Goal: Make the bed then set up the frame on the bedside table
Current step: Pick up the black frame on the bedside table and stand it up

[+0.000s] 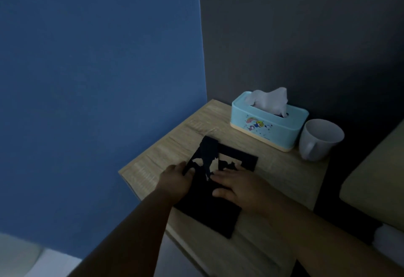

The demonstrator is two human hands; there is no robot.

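A black picture frame [207, 211] lies flat, back side up, on the light wooden bedside table [175, 145]. Its black stand flap [208, 152] is lifted away from the back. My left hand [178, 180] pinches the frame's left edge near the flap. My right hand [236, 186] rests flat on the frame's back with fingers spread and straight. The room is dim, so the frame's details are hard to make out.
A light blue tissue box [269, 125] with a tissue sticking out stands at the table's back. A white mug [317, 139] is beside it on the right. A blue wall [98, 80] is left, a dark wall behind, the bed's edge [376, 180] at right.
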